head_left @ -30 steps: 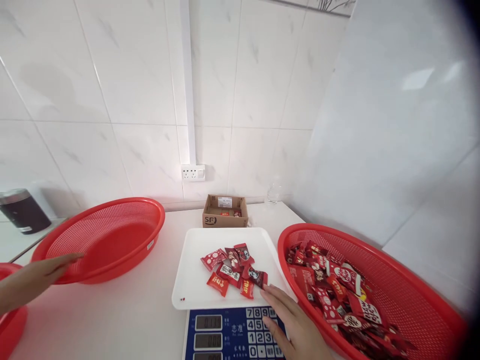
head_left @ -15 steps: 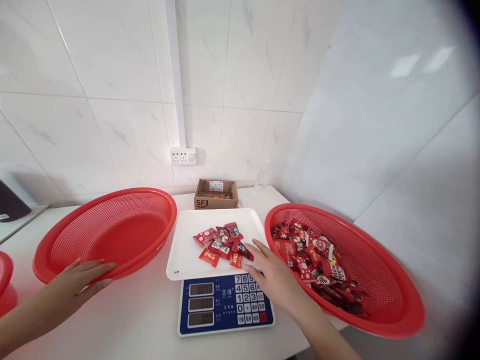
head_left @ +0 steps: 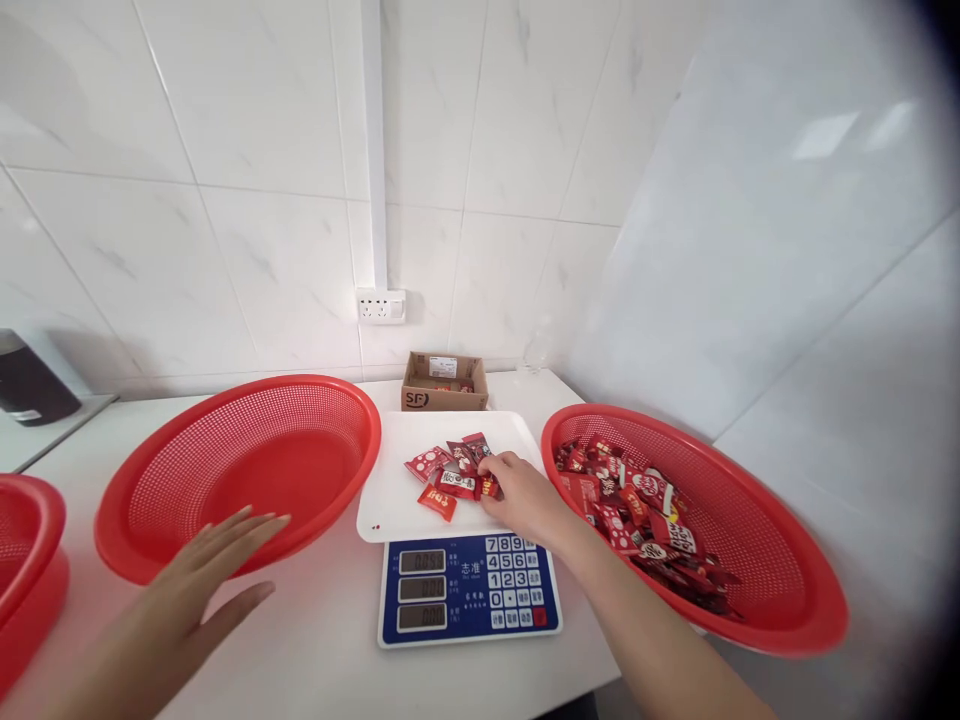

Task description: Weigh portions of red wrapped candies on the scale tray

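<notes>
Small red snack packets (head_left: 457,484) lie in a loose pile on the white pan (head_left: 409,515) of a blue digital scale (head_left: 469,592). My right hand (head_left: 521,495) reaches in from the right, its fingers curled down on the packets at the pile's right edge and hiding part of them. An orange-red packet (head_left: 438,502) lies at the front of the pile. My left hand (head_left: 214,575) hovers with fingers stretched and thumb apart, holding nothing. It is in front of the near rim of a red mesh basket (head_left: 360,490), with no packets visible inside.
At the right, another red basket (head_left: 795,560) holds many similar packets. Behind the scale stands a cardboard box (head_left: 444,400) with a few packets in it. A third red basket (head_left: 34,520) is cut off at the left edge. A wall socket (head_left: 381,306) is above the table.
My right hand has moved onto the packets, and its fingers have curled in. My left hand has moved slightly right and nearer, off the basket's rim. The view has shifted left.
</notes>
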Motion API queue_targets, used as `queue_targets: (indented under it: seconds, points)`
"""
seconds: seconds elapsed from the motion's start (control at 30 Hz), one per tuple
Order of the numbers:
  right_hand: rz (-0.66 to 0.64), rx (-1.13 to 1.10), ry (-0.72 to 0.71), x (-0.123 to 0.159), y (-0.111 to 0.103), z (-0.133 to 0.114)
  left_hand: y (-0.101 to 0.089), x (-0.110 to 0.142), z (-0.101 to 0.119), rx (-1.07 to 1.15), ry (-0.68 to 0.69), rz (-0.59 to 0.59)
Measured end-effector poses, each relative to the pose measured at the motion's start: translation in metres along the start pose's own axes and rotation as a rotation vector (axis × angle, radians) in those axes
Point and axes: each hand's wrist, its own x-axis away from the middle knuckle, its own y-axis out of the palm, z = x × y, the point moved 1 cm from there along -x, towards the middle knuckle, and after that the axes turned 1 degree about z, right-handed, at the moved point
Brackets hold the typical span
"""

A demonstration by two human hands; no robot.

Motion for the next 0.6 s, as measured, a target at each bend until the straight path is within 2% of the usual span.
queue_targets:
  seconds: [0.03,0.07,0.13,0.23,0.33,0.4,0.47,0.6]
  points:
    - [-0.006,-0.005,0.019,-0.001,0.000,0.000,0.003,-0.002,0.011,-0.012,0.092,-0.030]
    - [-0.011,-0.017,0.043,-0.001,0.000,0.000,0.005,-0.004,0.022,-0.032,0.163,-0.011]
    - [-0.002,-0.049,0.091,-0.003,0.000,0.001,0.011,-0.007,0.044,0.001,0.266,0.082]
    - [0.044,-0.091,0.148,-0.006,-0.002,0.005,0.024,-0.005,0.067,0.122,0.321,0.190]
    - [0.068,-0.166,0.169,-0.013,-0.010,-0.002,0.039,0.003,0.076,0.251,0.326,0.271]
    - [0.037,-0.242,0.156,-0.020,-0.016,-0.019,0.049,0.009,0.078,0.312,0.348,0.295]
    - [-0.040,-0.373,0.121,-0.032,-0.021,-0.047,0.055,0.014,0.079,0.354,0.363,0.312]
    - [-0.241,-0.845,-0.026,-0.062,-0.024,-0.112,0.056,0.019,0.077,0.385,0.355,0.335]
